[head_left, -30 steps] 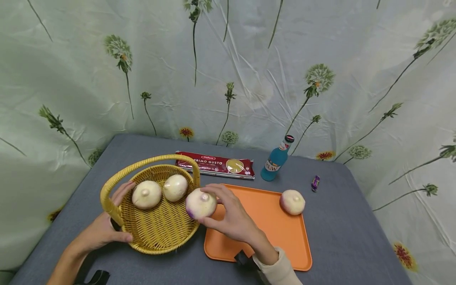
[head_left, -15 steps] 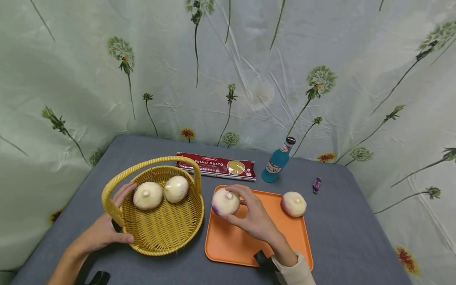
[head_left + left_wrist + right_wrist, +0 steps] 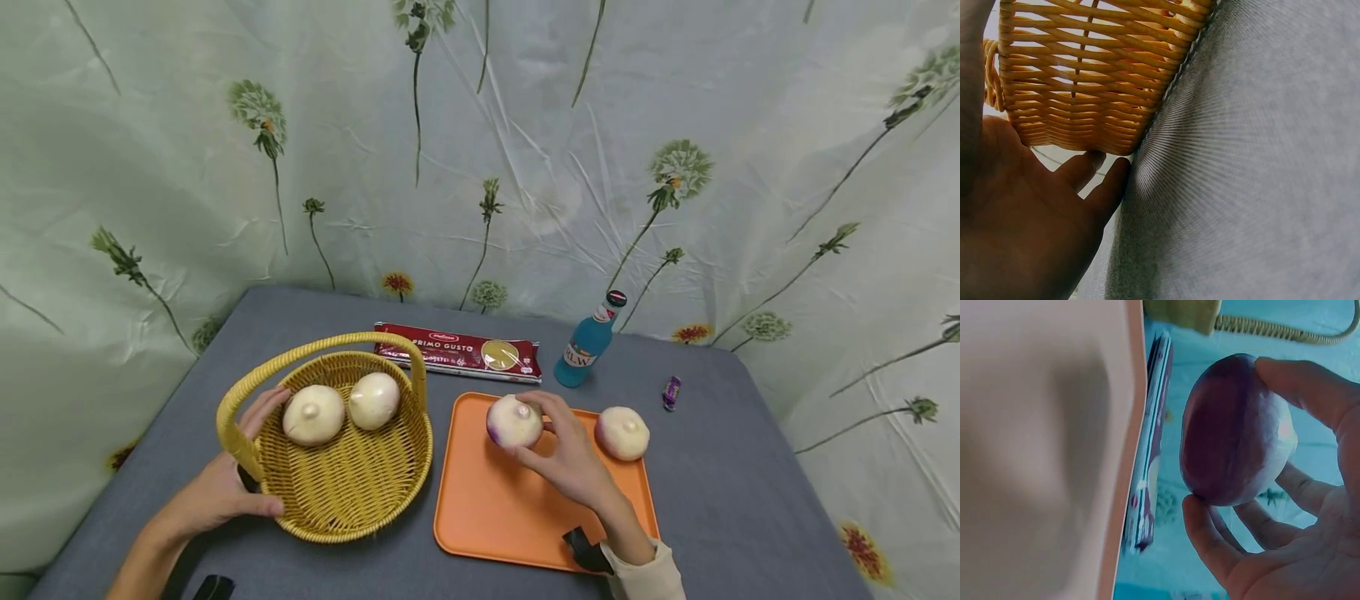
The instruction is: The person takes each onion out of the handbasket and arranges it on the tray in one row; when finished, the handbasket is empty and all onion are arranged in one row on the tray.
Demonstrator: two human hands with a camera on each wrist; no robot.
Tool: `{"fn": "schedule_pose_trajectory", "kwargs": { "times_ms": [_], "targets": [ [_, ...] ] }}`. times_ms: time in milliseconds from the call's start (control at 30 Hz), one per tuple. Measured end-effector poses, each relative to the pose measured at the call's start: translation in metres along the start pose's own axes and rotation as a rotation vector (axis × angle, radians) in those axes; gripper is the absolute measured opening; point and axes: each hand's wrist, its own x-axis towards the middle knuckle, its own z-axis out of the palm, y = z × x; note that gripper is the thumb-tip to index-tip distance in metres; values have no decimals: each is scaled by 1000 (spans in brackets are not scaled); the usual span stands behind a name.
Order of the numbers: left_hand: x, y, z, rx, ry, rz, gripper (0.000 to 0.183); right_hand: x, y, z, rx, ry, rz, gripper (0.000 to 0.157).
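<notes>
My right hand (image 3: 570,458) holds a white-and-purple turnip (image 3: 514,421) between thumb and fingers, over the upper middle of the orange tray (image 3: 480,517). In the right wrist view the purple underside of that turnip (image 3: 1229,434) shows, raised above the tray surface. Another turnip (image 3: 622,433) sits at the tray's right edge. At left, my left hand (image 3: 217,496) grips the side of a yellow wicker basket (image 3: 352,492), thumb at the near rim and fingers along the far side. Two pale turnips (image 3: 313,415) lie inside it. In the left wrist view the basket's woven wall (image 3: 1097,75) rises beside the palm.
A red pasta packet (image 3: 457,352) lies behind the basket and tray. A blue bottle (image 3: 585,346) stands at the tray's back edge. Farther right is a small purple-wrapped candy (image 3: 671,393). A floral curtain (image 3: 480,150) hangs behind the grey-covered table (image 3: 720,500).
My right hand has carried the turnip from the basket's right rim rightward over the tray. The left hand and basket have stayed in place.
</notes>
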Motion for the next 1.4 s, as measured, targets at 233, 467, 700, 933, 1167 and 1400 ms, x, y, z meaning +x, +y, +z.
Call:
{"fn": "schedule_pose_trajectory", "kwargs": {
  "times_ms": [233, 467, 700, 933, 1167, 1400],
  "targets": [
    [-1, 1, 0, 9, -1, -9, 121, -1, 14, -12, -71, 31, 43, 64],
    [-1, -1, -1, 27, 3, 1, 120, -1, 22, -21, -106, 52, 74, 65],
    [0, 2, -2, 25, 1, 3, 121, -2, 30, -33, -203, 78, 73, 64],
    [0, -5, -1, 20, 2, -17, 125, -5, 37, -45, -273, 78, 113, 67],
    [-2, -6, -1, 17, 6, -33, 122, -6, 44, -49, -303, 75, 104, 59],
    [-2, 1, 0, 20, 9, -18, 118, -5, 45, -51, -308, 68, 99, 56]
  ]
}}
